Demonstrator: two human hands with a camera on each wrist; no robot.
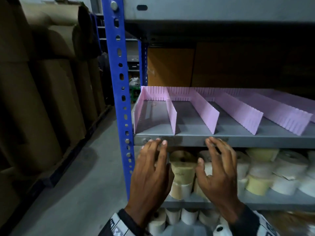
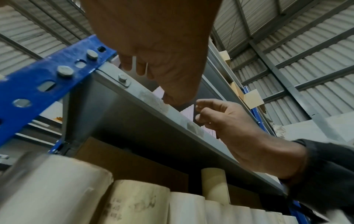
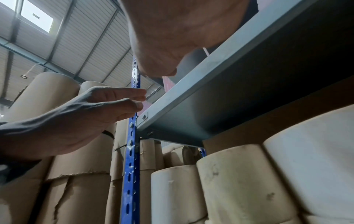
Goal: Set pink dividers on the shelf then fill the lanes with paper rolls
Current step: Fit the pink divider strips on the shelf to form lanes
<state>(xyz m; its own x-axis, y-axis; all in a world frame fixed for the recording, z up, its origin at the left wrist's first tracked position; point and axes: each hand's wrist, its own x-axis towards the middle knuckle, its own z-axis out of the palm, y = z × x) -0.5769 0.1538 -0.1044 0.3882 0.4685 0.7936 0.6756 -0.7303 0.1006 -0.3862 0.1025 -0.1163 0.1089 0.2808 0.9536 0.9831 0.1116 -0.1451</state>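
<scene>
Several pink slotted dividers (image 1: 209, 111) stand upright on the grey metal shelf (image 1: 247, 139), running front to back from a pink back strip (image 1: 180, 94) and forming empty lanes. My left hand (image 1: 150, 174) hovers just below the shelf's front lip at its left end, fingers straight and spread, holding nothing. My right hand (image 1: 219, 169) sits beside it to the right, fingers relaxed, also empty. Cream and white paper rolls (image 1: 184, 167) lie stacked on the shelf below, behind both hands. In the left wrist view the right hand (image 2: 226, 121) reaches toward the shelf edge (image 2: 153, 100).
A blue perforated upright (image 1: 119, 86) bounds the shelf on the left. Tall brown cardboard rolls (image 1: 42, 92) line the aisle to the left over a grey floor (image 1: 81, 184). Another grey shelf (image 1: 213, 12) hangs overhead. More white rolls (image 1: 173, 217) fill the bottom level.
</scene>
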